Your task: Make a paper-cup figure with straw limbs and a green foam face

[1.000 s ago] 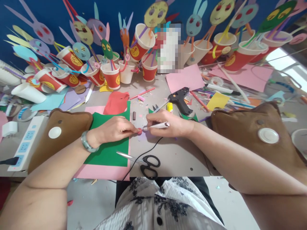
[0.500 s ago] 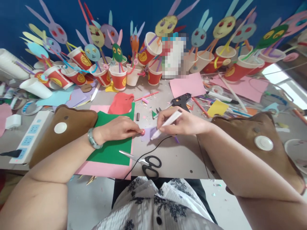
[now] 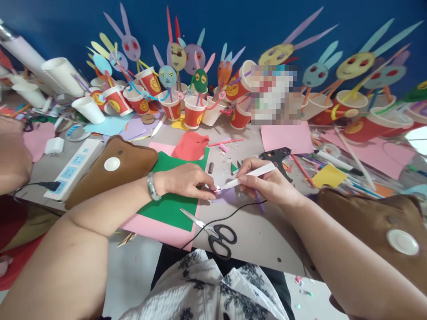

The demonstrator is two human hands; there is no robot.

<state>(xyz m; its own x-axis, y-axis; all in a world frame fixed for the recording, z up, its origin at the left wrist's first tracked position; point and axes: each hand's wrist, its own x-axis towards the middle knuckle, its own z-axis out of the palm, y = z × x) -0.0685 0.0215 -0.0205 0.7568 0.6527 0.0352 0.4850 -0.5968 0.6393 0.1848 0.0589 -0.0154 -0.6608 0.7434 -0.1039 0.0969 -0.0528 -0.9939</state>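
Near the middle of the table, my left hand (image 3: pixel 188 181) is closed, its fingertips pinching a small round piece (image 3: pixel 217 189), pale and pinkish and partly hidden. A slim white marker pen (image 3: pixel 256 171) is gripped in my right hand (image 3: pixel 267 182), its point at or very close to that piece; I cannot tell if they touch. Under the pen's point lies a scrap of purple paper (image 3: pixel 227 195). My left wrist rests over a green sheet (image 3: pixel 176 215), which lies on pink paper. Black-handled scissors (image 3: pixel 224 235) lie half open in front of my hands, a black cable crossing them.
Paper cups (image 3: pixel 195 113) with paper bunny faces line the back. A black glue gun (image 3: pixel 278 155), pencils and scraps lie beyond my right hand. Brown cushions (image 3: pixel 133 162) flank both arms. A power strip (image 3: pixel 75 166) is at left, where another person's arm (image 3: pixel 13 151) shows.
The view has swung left, bringing another person's arm in. My right hand has brought the pen's point from the purple paper to the small piece at my left fingertips.
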